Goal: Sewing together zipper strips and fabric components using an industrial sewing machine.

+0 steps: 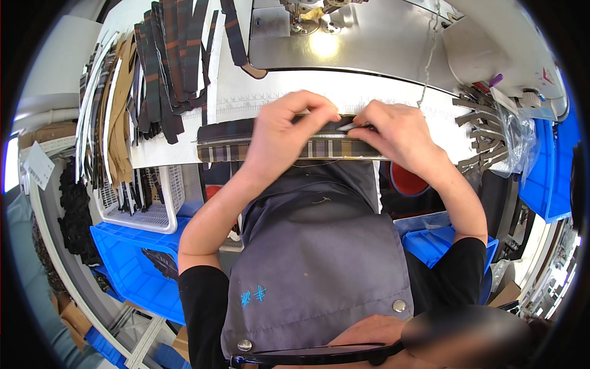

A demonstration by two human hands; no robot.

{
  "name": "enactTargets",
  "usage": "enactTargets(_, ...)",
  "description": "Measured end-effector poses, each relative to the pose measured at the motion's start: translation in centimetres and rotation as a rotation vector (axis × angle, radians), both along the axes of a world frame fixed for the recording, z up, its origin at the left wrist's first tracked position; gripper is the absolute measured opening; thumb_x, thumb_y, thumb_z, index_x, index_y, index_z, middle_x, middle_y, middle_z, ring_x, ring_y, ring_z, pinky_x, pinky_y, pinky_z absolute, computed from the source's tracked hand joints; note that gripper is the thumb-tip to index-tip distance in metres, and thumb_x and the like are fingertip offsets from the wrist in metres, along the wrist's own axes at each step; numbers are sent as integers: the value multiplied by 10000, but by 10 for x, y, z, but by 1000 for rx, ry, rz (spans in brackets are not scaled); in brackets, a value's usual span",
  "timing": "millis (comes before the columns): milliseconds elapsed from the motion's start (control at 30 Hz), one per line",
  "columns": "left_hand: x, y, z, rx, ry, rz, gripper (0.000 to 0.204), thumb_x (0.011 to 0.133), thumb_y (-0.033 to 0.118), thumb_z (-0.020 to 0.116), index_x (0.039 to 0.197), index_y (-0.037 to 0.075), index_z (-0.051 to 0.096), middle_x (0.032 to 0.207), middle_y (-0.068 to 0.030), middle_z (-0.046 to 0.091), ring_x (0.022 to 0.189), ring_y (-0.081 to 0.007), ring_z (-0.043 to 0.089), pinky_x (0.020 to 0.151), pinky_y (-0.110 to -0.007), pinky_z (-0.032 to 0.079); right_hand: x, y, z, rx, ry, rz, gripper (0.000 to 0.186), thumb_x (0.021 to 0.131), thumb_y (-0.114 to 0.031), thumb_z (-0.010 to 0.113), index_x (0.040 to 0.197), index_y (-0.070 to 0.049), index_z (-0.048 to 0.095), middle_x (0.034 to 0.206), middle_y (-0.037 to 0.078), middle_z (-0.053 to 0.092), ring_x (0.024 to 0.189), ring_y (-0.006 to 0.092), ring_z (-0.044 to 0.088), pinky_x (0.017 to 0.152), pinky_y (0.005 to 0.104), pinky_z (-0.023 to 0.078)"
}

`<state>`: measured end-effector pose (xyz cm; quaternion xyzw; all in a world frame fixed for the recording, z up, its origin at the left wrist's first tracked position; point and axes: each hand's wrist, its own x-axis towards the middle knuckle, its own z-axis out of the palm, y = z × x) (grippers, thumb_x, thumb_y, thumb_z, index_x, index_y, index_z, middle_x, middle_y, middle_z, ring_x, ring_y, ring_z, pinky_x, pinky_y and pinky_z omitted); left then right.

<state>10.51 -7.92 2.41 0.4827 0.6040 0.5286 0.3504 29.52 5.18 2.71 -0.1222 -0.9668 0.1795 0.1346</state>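
A long plaid fabric piece (pixel 227 152) with a metal zipper along it lies at the table's near edge, in front of my apron. My left hand (pixel 287 132) is closed in a pinch at the dark upper edge of this piece, near its middle. Just to the right, my right hand (pixel 399 132) is closed around a small, pointed, silvery metal tool (pixel 349 126), whose tip rests over the zipper. The fingers cover most of the tool, so its exact kind is hidden. A loose thread (pixel 316 164) hangs below the fabric's near edge.
Dark plaid strips (pixel 178 55) and brown strips (pixel 120 117) lie at the left. A sewing machine bed (pixel 369 46) is at the back. Several dark straps (pixel 482 126) lie at the right. A white basket (pixel 172 215) and blue bins (pixel 132 267) stand below the table.
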Motion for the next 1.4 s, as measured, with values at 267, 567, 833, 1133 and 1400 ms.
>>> enactTargets(267, -47, -60, 11, 217, 675, 374, 268, 812, -13, 646, 1077, 12, 624, 1175, -123, 628, 1097, -222, 574, 960, -333, 421, 31, 14, 17, 402, 40, -296, 336, 741, -247, 754, 1007, -103, 607, 1047, 74, 620, 942, 242, 605, 777, 399, 464)
enactTargets(567, -39, -79, -1, 52, 849, -48, 450, 682, 26, 736, 1116, 57, 621, 1185, -96, 584, 1090, -294, 547, 929, -386, 439, 26, -42, -30, 337, 181, 78, 354, 738, -121, 633, 1088, -146, 675, 1167, 16, 622, 1041, 196, 558, 882, 367, 424)
enactTargets(833, -44, -78, -3, 41, 813, -108, 390, 696, 28, 733, 1077, 42, 645, 1197, -90, 605, 1070, -296, 568, 895, -380, 474, 26, -47, -19, 241, 327, 189, 252, 680, -80, 667, 933, -78, 667, 1043, 29, 653, 964, 194, 603, 819, 361, 444)
enactTargets(1133, -43, -77, -4, 74, 794, -90, 313, 731, 1, 701, 1041, 29, 665, 1174, -100, 623, 1051, -295, 587, 899, -374, 474, 120, -60, -6, 59, -443, 9, 129, 700, -79, 711, 743, -62, 591, 704, 37, 573, 627, 228, 570, 634, 353, 455)
enactTargets(1400, -45, -67, 11, 191, 907, -47, 187, 780, 44, 679, 966, 28, 668, 947, -84, 676, 848, -271, 630, 735, -361, 502, -6, -61, -14, 251, 287, 28, 300, 703, -105, 739, 994, -95, 670, 1020, 42, 624, 880, 205, 569, 790, 330, 416)
